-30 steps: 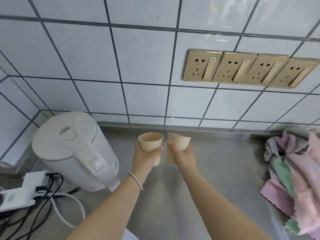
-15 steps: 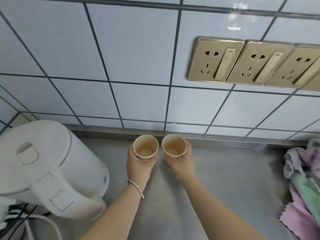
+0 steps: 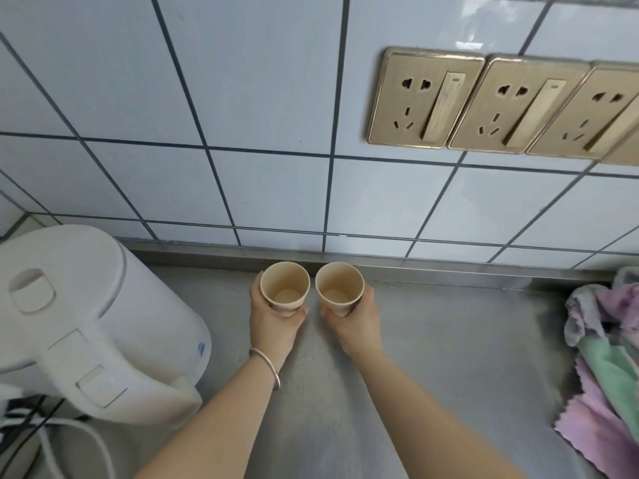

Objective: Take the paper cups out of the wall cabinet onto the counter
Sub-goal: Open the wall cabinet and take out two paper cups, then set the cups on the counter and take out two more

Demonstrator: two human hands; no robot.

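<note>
Two beige paper cups stand upright side by side near the back of the steel counter, close to the tiled wall. My left hand wraps the left paper cup. The right paper cup is gripped by my right hand. Both cups are empty inside, and their rims almost touch. Whether their bases rest on the counter is hidden by my fingers. The wall cabinet is out of view.
A white electric kettle stands at the left, with cables beside it. Crumpled pink and green cloths lie at the right edge. Gold wall sockets sit on the tiles above.
Both hands have lowered the cups toward the back of the counter and brought them upright, side by side. The view has moved closer and tilted down.
</note>
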